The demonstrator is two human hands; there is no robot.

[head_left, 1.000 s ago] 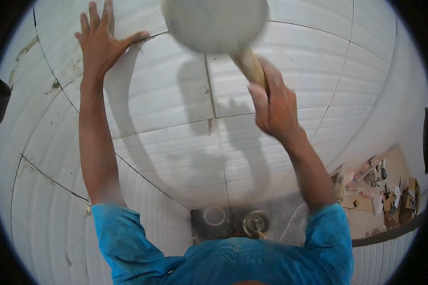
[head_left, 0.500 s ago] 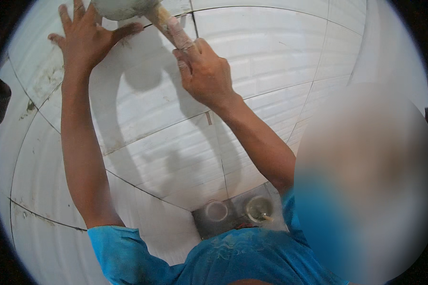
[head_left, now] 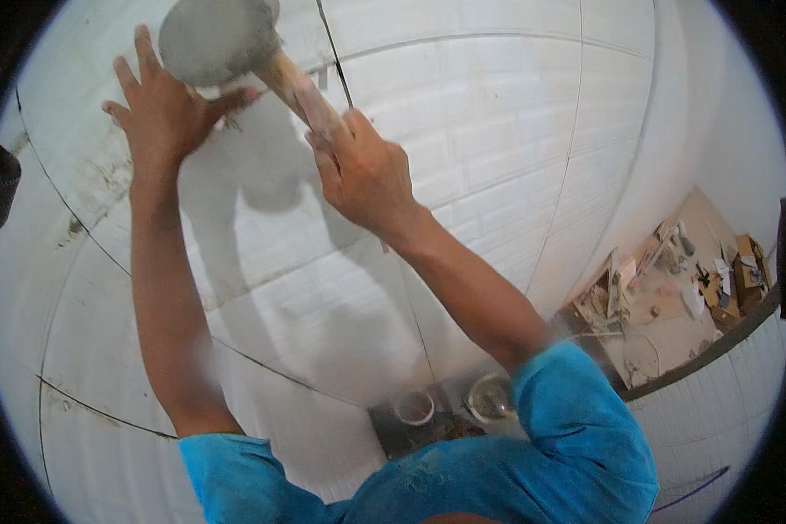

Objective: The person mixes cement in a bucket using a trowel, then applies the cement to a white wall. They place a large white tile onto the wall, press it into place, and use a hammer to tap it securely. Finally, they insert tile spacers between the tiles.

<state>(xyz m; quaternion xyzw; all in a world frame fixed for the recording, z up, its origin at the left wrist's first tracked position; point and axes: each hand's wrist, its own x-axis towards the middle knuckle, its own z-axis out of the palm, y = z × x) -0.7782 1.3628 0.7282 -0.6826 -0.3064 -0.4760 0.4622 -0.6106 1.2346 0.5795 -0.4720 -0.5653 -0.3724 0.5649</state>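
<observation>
My right hand (head_left: pixel 367 170) is closed around the wooden handle of a mallet (head_left: pixel 218 44). Its large, rounded grey head is raised at the upper left, over the white wall tiles (head_left: pixel 463 96). Fingers spread, my left hand (head_left: pixel 162 109) lies against a tile just below and left of the mallet head. The head covers part of the space between my left thumb and fingers. Whether it touches the tile I cannot tell. Dark joint lines run between the tiles, and greyish smears mark the surface near my left wrist.
Low down stand two round containers, one pale-rimmed (head_left: pixel 414 408) and one holding greyish material (head_left: pixel 491 398), on a dark surface. At the right, a ledge (head_left: pixel 642 367) bears debris and a torn cardboard box (head_left: pixel 749 271). A purple cable (head_left: pixel 694 489) shows at lower right.
The mallet head now shows more fully and lower in the picture, as the view has shifted. The blurred patch at the right is gone, and the ledge with debris shows there.
</observation>
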